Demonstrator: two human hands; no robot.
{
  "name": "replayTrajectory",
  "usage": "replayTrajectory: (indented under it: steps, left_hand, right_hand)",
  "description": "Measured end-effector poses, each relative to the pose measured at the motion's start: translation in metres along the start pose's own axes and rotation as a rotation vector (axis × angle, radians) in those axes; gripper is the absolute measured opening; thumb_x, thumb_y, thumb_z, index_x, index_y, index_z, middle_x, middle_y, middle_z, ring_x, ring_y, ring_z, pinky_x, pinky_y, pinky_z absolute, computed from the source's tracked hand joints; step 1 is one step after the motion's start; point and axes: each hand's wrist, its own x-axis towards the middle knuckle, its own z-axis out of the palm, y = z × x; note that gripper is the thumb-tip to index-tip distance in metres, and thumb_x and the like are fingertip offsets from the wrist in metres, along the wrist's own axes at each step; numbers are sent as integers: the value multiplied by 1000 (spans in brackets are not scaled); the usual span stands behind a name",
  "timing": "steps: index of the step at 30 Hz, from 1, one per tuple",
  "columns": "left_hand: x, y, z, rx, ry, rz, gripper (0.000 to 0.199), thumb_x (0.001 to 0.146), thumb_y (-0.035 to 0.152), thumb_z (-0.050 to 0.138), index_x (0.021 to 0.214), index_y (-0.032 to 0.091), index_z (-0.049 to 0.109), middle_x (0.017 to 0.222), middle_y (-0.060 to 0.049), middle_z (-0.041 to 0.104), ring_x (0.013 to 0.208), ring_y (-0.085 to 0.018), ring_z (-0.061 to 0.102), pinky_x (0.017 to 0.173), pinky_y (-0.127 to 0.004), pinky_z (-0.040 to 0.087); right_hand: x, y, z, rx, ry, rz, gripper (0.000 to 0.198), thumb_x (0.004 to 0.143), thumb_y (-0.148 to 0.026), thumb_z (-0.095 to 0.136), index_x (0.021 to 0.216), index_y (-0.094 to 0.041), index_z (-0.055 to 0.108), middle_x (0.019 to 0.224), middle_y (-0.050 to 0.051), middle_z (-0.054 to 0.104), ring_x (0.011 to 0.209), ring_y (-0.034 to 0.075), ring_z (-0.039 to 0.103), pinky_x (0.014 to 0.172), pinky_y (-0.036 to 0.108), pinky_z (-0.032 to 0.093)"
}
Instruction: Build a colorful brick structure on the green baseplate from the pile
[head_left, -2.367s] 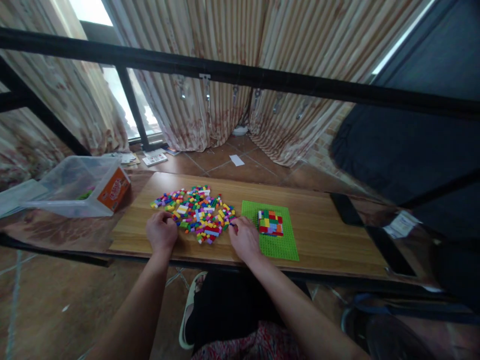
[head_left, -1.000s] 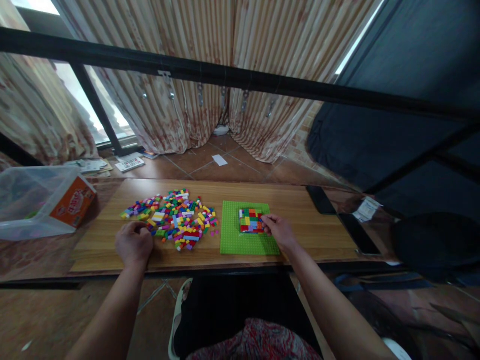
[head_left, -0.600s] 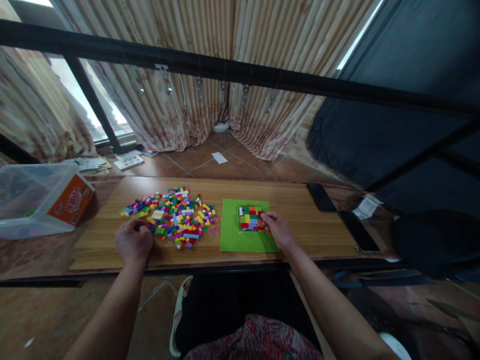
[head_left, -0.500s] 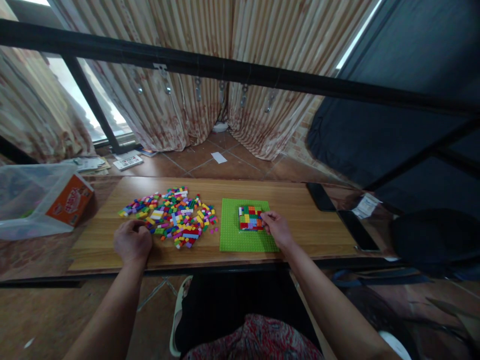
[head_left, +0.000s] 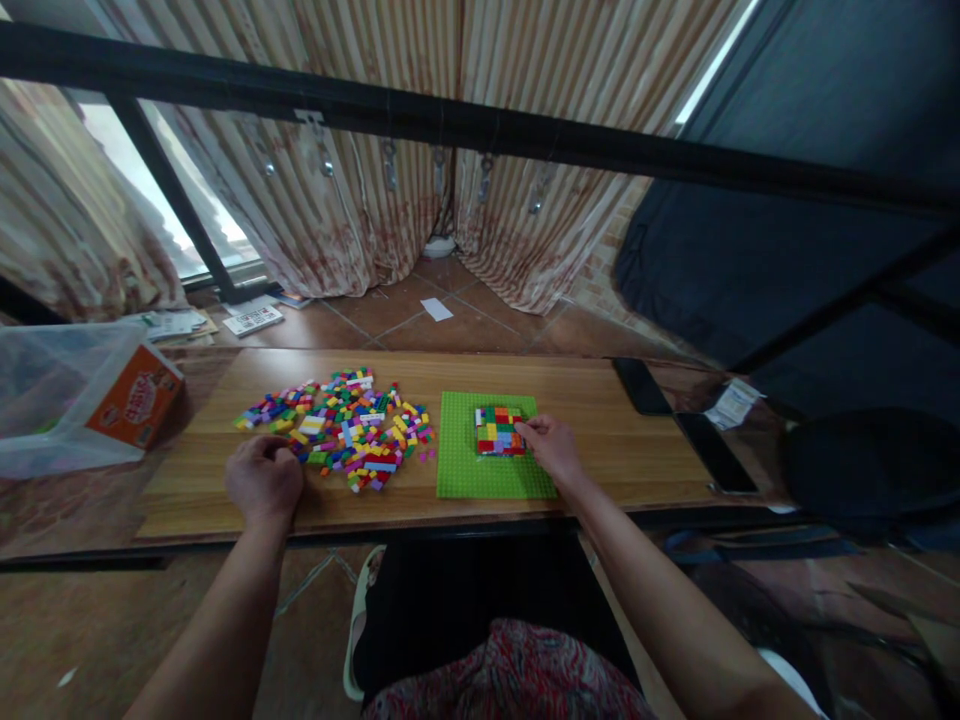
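A bright green studded baseplate (head_left: pixel 457 470) lies on the wooden board, bearing a low rectangular block of multicoloured building bricks (head_left: pixel 496 432). My right hand (head_left: pixel 553 450) is at the right side of that block, thumb and forefinger pinched against a brick at its edge; the fingertips partly hide it. On the left, my left hand (head_left: pixel 264 482) rests on the board with its fingers curled in. What it may hold is hidden. Right beside it spreads a loose pile of small bricks (head_left: pixel 360 430) in many colours.
A clear plastic bin (head_left: pixel 60 400) with an orange label stands at the far left. Two dark phones, one on the board (head_left: pixel 642 386) and one at its right end (head_left: pixel 716 455), lie near a small white packet (head_left: pixel 733 402). A black rail (head_left: pixel 450 125) crosses beyond the board.
The whole view has shifted slightly. My right hand stays at the block's right edge with only a small change of its fingers. My left hand keeps its place beside the pile.
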Motion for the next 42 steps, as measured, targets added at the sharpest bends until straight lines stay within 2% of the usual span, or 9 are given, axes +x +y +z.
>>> replayTrajectory:
  steps: [7, 12, 16, 19, 25, 29, 34, 37, 42]
  left_hand:
    - [0, 2, -2, -1, -20, 11, 22, 70, 17, 48, 77, 16, 68, 85, -11, 68, 85, -27, 62, 80, -39, 50]
    - [1, 4, -5, -23, -46, -6, 22, 70, 18, 47, 76, 17, 68, 86, -11, 68, 86, -27, 62, 82, -38, 49]
    - [0, 7, -8, -16, -54, -37, 22, 70, 18, 47, 78, 17, 68, 87, -10, 68, 85, -26, 61, 81, -38, 49]
    - [0, 7, -9, -19, -63, -40, 22, 70, 18, 48, 78, 17, 68, 86, -9, 68, 84, -25, 61, 80, -37, 49]
    - [2, 5, -6, 4, -52, -19, 24, 69, 19, 48, 79, 15, 69, 84, -10, 68, 82, -25, 61, 78, -36, 49]
    - [2, 3, -5, 11, -54, -29, 25, 68, 19, 48, 79, 16, 70, 84, -9, 68, 82, -25, 61, 77, -35, 48]
    - [2, -1, -2, -12, -33, -10, 25, 69, 19, 47, 79, 17, 70, 81, -8, 67, 77, -23, 60, 73, -34, 47]
    - [1, -2, 0, -21, -22, -9, 24, 69, 18, 47, 77, 17, 69, 80, -8, 67, 76, -23, 60, 71, -33, 46]
    - [-1, -2, 0, -57, 4, 3, 20, 68, 16, 48, 73, 17, 67, 80, -7, 67, 77, -22, 60, 72, -32, 46]
  right_hand:
    - [2, -7, -1, -119, -11, 2, 34, 63, -51, 71, 60, -20, 57, 45, -4, 52, 43, 11, 46, 44, 23, 33]
    - [-7, -17, -9, 138, -133, 100, 40, 63, -57, 69, 62, -20, 54, 43, -8, 46, 35, 6, 34, 35, 20, 24]
    - [-16, -17, -24, 419, 62, 120, 43, 63, -59, 70, 61, -21, 48, 45, -9, 43, 36, 5, 32, 34, 19, 24]
    - [-25, -18, -34, 488, 183, 139, 41, 62, -54, 73, 61, -21, 49, 47, -8, 45, 36, 4, 33, 33, 19, 24]
    - [-55, -27, -28, 457, 184, 63, 39, 69, -53, 68, 58, -21, 47, 44, -9, 40, 36, 5, 31, 34, 20, 22]
    - [-81, -31, -5, 359, 74, 31, 39, 75, -52, 63, 58, -21, 48, 45, -8, 42, 38, 6, 33, 38, 21, 25]
    - [-118, -29, 29, 139, -240, -70, 32, 84, -44, 56, 62, -20, 53, 52, -5, 48, 49, 9, 45, 51, 22, 35]
    - [-134, -30, 44, 10, -379, -125, 26, 86, -36, 53, 66, -19, 56, 58, -4, 53, 58, 11, 49, 58, 23, 37]
    - [-142, -35, 57, -102, -475, -178, 23, 87, -33, 51, 71, -19, 60, 61, -4, 54, 60, 12, 49, 60, 24, 36]
